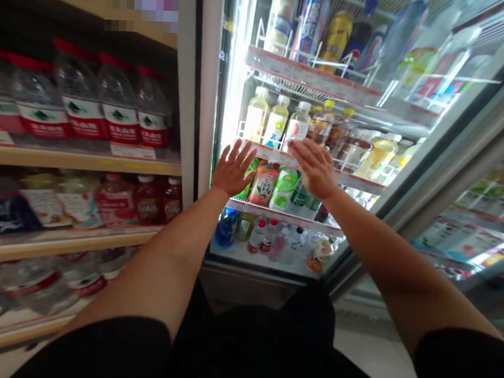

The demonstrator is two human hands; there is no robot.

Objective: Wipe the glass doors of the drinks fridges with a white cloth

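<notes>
A shop aisle, seen from the head looking down along two outstretched bare arms. Straight ahead stands a lit drinks cooler with its glass door swung open to the right. White wire shelves inside carry rows of bottles. To the left, wooden shelves hold red-capped water bottles above darker drink bottles.

The left hand is spread wide, fingers fanned, empty, at the front edge of the cooler's middle shelf, just left of a green bottle. The right hand is also open and empty, palm down with fingers loosely together, in front of the same shelf edge. Whether either hand touches the shelf rail cannot be told.

Between and just below the two hands stand the nearest things: a pink-labelled juice bottle and a green-labelled juice bottle, upright, side by side, touching or nearly so. Pale yellow bottles stand on the shelf above.

These look like full plastic bottles, so moderately heavy for their size, fairly stiff but giving a little under a squeeze. Chilled, they may be damp and slippery on the smooth label wrap. The narrower neck under the cap, or the waist of the body, likely offers the surest hold.
</notes>
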